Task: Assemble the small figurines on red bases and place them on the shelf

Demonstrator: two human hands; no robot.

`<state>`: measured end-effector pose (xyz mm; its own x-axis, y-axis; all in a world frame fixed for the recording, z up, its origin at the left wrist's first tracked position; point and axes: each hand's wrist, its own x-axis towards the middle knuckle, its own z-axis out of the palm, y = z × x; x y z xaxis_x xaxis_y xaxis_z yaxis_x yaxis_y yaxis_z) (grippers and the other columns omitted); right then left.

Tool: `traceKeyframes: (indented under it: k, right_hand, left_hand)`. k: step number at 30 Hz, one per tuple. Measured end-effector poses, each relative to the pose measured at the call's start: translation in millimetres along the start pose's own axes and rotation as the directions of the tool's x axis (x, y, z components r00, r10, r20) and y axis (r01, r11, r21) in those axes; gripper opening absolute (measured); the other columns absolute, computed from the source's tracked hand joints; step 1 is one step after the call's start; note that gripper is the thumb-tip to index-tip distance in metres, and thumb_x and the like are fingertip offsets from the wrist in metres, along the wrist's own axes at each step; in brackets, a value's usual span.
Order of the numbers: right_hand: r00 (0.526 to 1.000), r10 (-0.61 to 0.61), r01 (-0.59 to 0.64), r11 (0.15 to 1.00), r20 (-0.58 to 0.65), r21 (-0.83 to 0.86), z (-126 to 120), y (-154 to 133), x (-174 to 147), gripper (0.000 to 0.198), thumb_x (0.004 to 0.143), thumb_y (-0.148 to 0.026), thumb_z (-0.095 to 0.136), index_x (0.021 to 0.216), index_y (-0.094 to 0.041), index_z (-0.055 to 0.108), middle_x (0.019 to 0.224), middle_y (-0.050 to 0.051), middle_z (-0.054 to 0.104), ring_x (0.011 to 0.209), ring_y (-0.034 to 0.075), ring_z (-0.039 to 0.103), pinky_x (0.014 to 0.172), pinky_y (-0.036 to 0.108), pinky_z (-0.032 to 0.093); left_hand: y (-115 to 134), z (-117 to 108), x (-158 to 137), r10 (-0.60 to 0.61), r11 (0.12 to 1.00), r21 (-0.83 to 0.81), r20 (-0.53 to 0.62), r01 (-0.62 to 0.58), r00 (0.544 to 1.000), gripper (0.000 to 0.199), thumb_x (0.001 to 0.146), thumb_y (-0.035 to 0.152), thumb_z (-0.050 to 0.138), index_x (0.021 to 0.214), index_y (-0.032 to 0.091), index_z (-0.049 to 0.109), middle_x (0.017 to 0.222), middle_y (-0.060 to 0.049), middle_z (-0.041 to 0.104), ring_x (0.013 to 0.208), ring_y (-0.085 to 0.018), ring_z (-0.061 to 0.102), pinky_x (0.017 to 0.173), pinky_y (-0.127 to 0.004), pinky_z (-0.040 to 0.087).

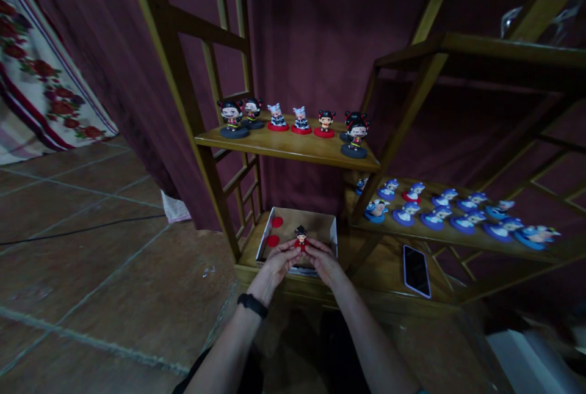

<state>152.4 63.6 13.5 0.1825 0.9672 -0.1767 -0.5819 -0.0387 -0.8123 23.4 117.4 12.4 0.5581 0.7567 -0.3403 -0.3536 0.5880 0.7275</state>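
Between my two hands is a small figurine (301, 236) with black hair, standing upright on a red base. My left hand (280, 261) grips the base from the left side, its fingers closed on it. From the right side, my right hand (321, 259) pinches the same base. Both hands are over a shallow cardboard box (320, 223) on the bottom shelf. Inside that box lie an upper red disc (277, 222) and a lower red disc (273, 240), left of the figurine.
Above the box, a wooden shelf (284, 145) carries several figurines (325, 122) on red or dark bases. Rows of blue-and-white figurines (434, 215) stand on the right shelf. A phone (416, 272) lies below them. A wooden post (373, 192) rises between the sections.
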Motion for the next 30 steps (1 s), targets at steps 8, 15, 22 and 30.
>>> traceKeyframes:
  k: [8, 15, 22, 30]
  right_hand:
    - [0.999, -0.047, 0.048, 0.999, 0.022, -0.023, 0.8, -1.8, -0.9, 0.038, 0.056, -0.022, 0.073, 0.093, -0.020, 0.064, 0.096, 0.004, 0.068, 0.091, 0.018, 0.061, 0.085, 0.031, 0.042]
    - [0.998, -0.049, 0.050, 0.999, 0.032, -0.015, 0.3, -0.6, 0.1, 0.037, 0.057, -0.022, 0.072, 0.093, -0.021, 0.065, 0.098, 0.004, 0.068, 0.094, 0.019, 0.060, 0.089, 0.034, 0.040]
    - [0.999, -0.025, 0.024, 0.999, 0.024, 0.040, 0.4, -0.8, -0.7, 0.037, 0.057, -0.020, 0.072, 0.093, -0.021, 0.065, 0.098, 0.004, 0.068, 0.093, 0.017, 0.060, 0.089, 0.033, 0.039]
    - [0.999, -0.022, 0.020, 0.998, 0.037, 0.057, 1.3, -4.1, -2.1, 0.035, 0.058, -0.018, 0.070, 0.093, -0.021, 0.065, 0.100, 0.004, 0.067, 0.096, 0.018, 0.059, 0.087, 0.033, 0.040]
  left_hand:
    - [-0.3, 4.7, -0.4, 0.084, 0.996, 0.011, 0.006, -0.084, 0.996, 0.042, 0.052, 0.006, 0.076, 0.092, 0.012, 0.064, 0.083, -0.006, 0.067, 0.071, -0.011, 0.062, 0.068, -0.020, 0.046]
    - [-2.2, 6.9, 0.5, 0.185, 0.978, 0.096, 0.032, -0.187, 0.982, 0.047, 0.050, 0.015, 0.078, 0.095, 0.012, 0.064, 0.085, -0.008, 0.068, 0.077, -0.014, 0.061, 0.075, -0.025, 0.044]
    - [-4.2, 12.7, 1.5, 0.337, 0.918, 0.245, -0.065, -0.313, 0.939, 0.041, 0.046, 0.020, 0.079, 0.081, 0.012, 0.060, 0.076, -0.004, 0.066, 0.069, -0.012, 0.059, 0.073, -0.028, 0.044]
    - [-5.3, 17.0, -0.3, 0.412, 0.865, 0.349, -0.084, -0.361, 0.907, 0.042, 0.047, 0.022, 0.079, 0.081, 0.014, 0.055, 0.072, -0.001, 0.064, 0.063, -0.010, 0.056, 0.067, -0.025, 0.044]
